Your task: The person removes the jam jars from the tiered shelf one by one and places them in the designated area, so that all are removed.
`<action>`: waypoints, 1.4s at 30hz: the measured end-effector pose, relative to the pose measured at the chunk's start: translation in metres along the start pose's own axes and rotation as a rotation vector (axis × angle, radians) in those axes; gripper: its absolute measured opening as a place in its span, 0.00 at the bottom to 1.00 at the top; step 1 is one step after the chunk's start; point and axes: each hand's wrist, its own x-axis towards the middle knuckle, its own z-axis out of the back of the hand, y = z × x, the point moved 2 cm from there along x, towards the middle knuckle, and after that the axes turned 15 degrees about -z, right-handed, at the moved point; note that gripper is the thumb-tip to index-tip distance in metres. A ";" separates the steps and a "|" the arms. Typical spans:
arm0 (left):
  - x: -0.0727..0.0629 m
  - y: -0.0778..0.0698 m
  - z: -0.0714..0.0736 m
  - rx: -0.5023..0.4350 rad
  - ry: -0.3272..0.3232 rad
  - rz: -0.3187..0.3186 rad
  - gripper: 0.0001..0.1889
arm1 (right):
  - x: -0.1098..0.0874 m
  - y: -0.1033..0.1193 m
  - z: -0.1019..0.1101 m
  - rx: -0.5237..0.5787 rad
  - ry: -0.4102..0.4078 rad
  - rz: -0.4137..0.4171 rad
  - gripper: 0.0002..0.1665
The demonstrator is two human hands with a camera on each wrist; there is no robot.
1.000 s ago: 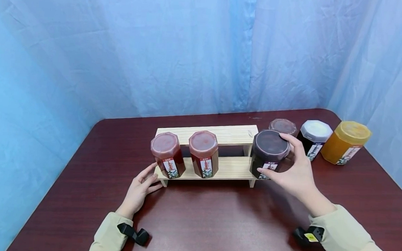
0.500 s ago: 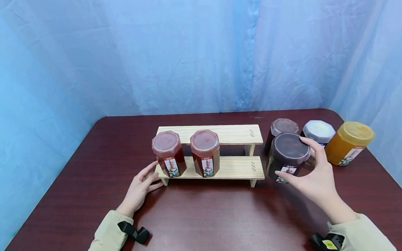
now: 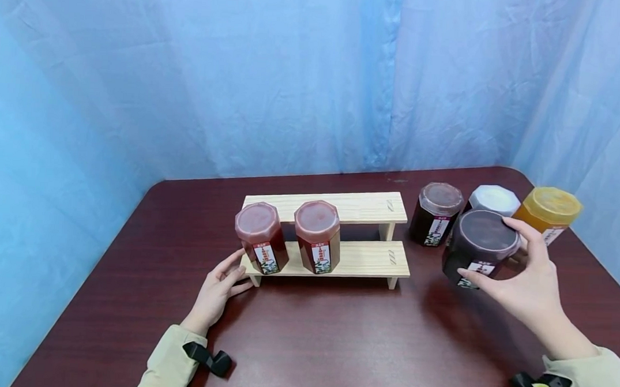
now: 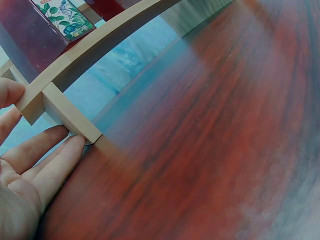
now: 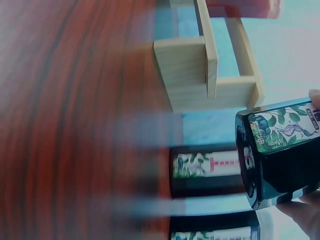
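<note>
My right hand (image 3: 532,284) grips a dark jar (image 3: 487,230) with its fingers and thumb around the sides. In the right wrist view this jar (image 5: 282,150) is tilted, its base raised off the table. My left hand (image 3: 213,296) touches the left end of a two-tier wooden rack (image 3: 364,259). Seen from the left wrist, its fairly straight fingers (image 4: 55,165) rest against the rack's leg. Two reddish jars, a left one (image 3: 261,232) and a right one (image 3: 317,234), stand on the rack's lower tier.
Right of the rack stand a dark jar (image 3: 436,213), a white-lidded jar (image 3: 494,198) partly hidden by the held one, and a yellow jar (image 3: 548,207). They rest on a dark reddish table (image 3: 335,339). Pale blue curtains (image 3: 294,83) hang behind it.
My right hand has carried the dark jar rightward, from over the rack's right end to in front of the white-lidded jar. The left hand stays at the rack.
</note>
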 end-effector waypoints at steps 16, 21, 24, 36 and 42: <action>-0.001 0.001 0.002 -0.006 -0.006 0.012 0.26 | 0.003 -0.038 0.043 -0.072 -0.048 -0.097 0.66; -0.002 0.002 0.002 -0.013 -0.006 -0.013 0.28 | 0.011 -0.066 0.055 -0.116 -0.052 -0.183 0.66; -0.002 0.002 0.002 -0.007 -0.003 -0.022 0.28 | 0.020 -0.096 0.062 -0.176 -0.062 -0.204 0.67; -0.001 0.002 0.002 0.013 -0.010 0.001 0.26 | 0.042 -0.145 0.079 -0.094 -0.066 -0.151 0.65; 0.000 0.003 0.001 0.005 -0.011 -0.011 0.26 | 0.043 -0.131 0.080 -0.099 -0.062 -0.192 0.60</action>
